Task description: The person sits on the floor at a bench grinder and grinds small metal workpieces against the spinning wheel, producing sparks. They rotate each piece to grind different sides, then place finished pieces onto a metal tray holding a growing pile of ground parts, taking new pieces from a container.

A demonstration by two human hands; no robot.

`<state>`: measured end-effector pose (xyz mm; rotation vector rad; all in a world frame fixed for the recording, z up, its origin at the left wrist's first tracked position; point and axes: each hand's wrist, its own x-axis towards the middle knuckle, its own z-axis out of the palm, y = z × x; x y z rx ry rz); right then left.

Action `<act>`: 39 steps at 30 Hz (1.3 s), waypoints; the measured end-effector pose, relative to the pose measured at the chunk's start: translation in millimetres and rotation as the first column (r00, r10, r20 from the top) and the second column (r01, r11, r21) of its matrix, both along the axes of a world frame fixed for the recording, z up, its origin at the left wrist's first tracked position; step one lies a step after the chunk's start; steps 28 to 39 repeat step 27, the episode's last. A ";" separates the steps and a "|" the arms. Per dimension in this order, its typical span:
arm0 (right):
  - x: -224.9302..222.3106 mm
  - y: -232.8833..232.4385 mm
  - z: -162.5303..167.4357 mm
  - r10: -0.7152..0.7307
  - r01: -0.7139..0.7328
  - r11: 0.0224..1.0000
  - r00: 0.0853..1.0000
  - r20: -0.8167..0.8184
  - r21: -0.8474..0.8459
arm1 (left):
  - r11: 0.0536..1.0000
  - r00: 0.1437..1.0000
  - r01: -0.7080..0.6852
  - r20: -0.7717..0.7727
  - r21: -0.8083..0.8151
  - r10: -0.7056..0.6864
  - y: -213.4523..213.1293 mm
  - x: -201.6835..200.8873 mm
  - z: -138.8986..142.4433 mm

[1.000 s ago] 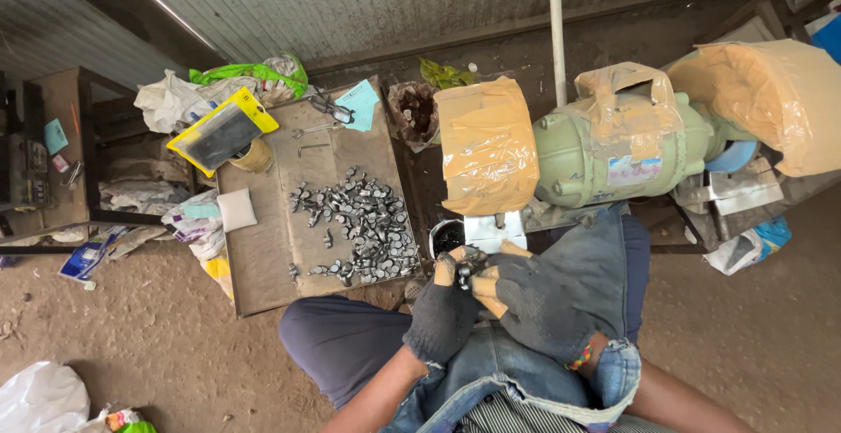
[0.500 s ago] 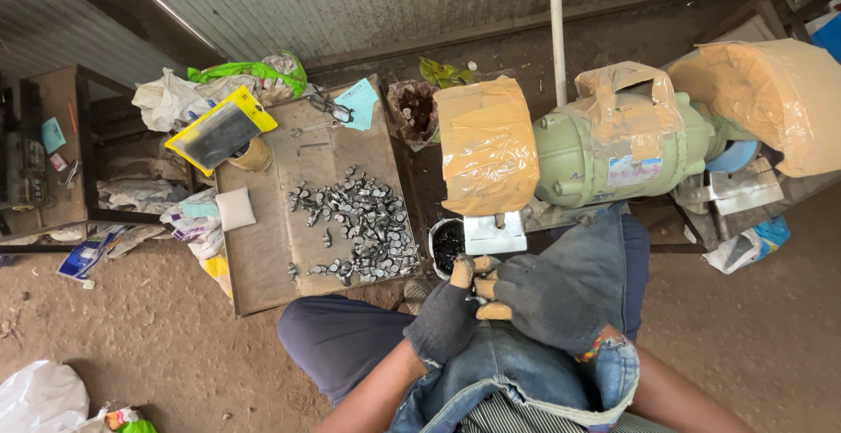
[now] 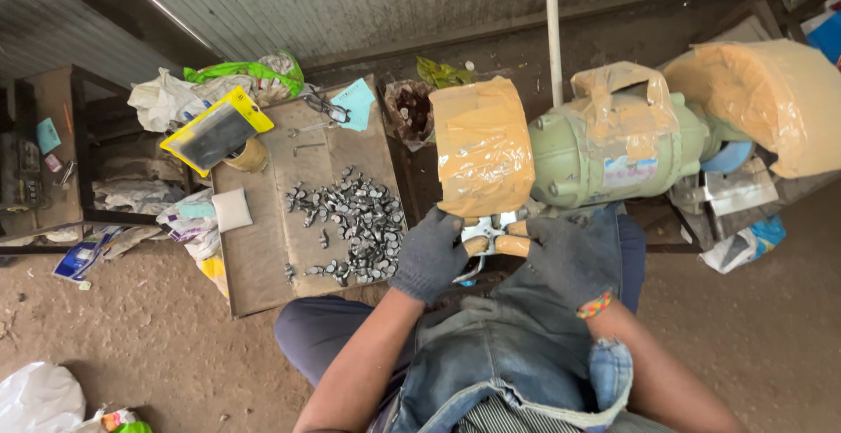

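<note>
corrugated metal sheeting backs the scene at the far side, with bare dirt floor (image 3: pixel 131 345) near and to the left. at the middle, both gloved hands meet on a small shiny metal piece (image 3: pixel 492 227), pressed up just below the tape-wrapped wheel cover (image 3: pixel 482 144) of a green bench grinder (image 3: pixel 613 148). the left hand (image 3: pixel 429 253) is closed around the piece from the left, and the right hand (image 3: pixel 561 253) grips it from the right, bare fingertips poking out of the glove; the piece itself is mostly hidden between them, so its shape is hard to make out. a second taped cover (image 3: pixel 771 100) sits at the grinder's right end, partly cut off by the frame edge. denim cloth (image 3: pixel 508 345) lies over the person's lap, near the hands. left of the hands stands a low table (image 3: pixel 263 267) carrying a heap of small grey metal parts (image 3: pixel 350 218), a white pad (image 3: pixel 231 209) and a yellow-edged pouch (image 3: pixel 217 133) at its far corner. rags and plastic bags (image 3: pixel 175 100) pile up beyond, too jumbled to tell apart.
</note>
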<state>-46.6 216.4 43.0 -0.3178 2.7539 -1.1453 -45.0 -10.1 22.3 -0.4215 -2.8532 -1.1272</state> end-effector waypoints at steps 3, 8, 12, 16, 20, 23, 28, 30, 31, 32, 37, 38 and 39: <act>7.0 -2.3 -1.3 0.020 -0.022 1.000 0.996 -0.090 -0.019 | 0.999 0.993 0.020 0.113 -0.033 -0.016 0.9 -8.7 -3.5; 6.3 -12.1 -13.8 -0.017 0.029 0.998 0.977 -0.214 0.053 | 0.980 0.994 0.104 -0.005 -0.171 -0.107 4.8 -21.2 -26.7; 3.3 -8.8 -23.3 0.027 -0.016 0.999 0.976 -0.218 0.051 | 0.954 0.978 0.205 0.006 -0.218 -0.208 -1.9 -24.3 -38.8; -2.2 -1.2 -34.8 0.085 -0.080 0.996 0.973 -0.215 0.031 | 0.943 0.956 0.291 0.007 -0.162 -0.294 -5.6 -25.4 -37.9; -10.0 -3.9 -43.3 0.065 -0.045 0.990 0.987 -0.150 0.136 | 0.941 0.958 0.286 0.057 -0.178 -0.281 -6.7 -19.5 -34.6; -9.4 -8.0 -36.5 0.068 -0.072 0.997 0.992 -0.108 -0.030 | 0.941 0.963 0.258 0.141 -0.218 -0.231 -6.0 -16.2 -30.9; -9.5 -0.2 -6.9 0.113 -0.099 0.988 0.985 -0.128 0.116 | 0.959 0.946 0.270 0.210 -0.089 -0.247 -3.1 2.9 -16.4; -9.5 -0.2 -6.9 0.113 -0.099 0.988 0.985 -0.128 0.116 | 0.959 0.946 0.270 0.210 -0.089 -0.247 -3.1 2.9 -16.4; -9.5 -0.2 -6.9 0.113 -0.099 0.988 0.985 -0.128 0.116 | 0.959 0.946 0.270 0.210 -0.089 -0.247 -3.1 2.9 -16.4; -9.5 -0.2 -6.9 0.113 -0.099 0.988 0.985 -0.128 0.116 | 0.959 0.946 0.270 0.210 -0.089 -0.247 -3.1 2.9 -16.4; -9.5 -0.2 -6.9 0.113 -0.099 0.988 0.985 -0.128 0.116 | 0.959 0.946 0.270 0.210 -0.089 -0.247 -3.1 2.9 -16.4; -9.5 -0.2 -6.9 0.113 -0.099 0.988 0.985 -0.128 0.116 | 0.959 0.946 0.270 0.210 -0.089 -0.247 -3.1 2.9 -16.4; -9.5 -0.2 -6.9 0.113 -0.099 0.988 0.985 -0.128 0.116 | 0.959 0.946 0.270 0.210 -0.089 -0.247 -3.1 2.9 -16.4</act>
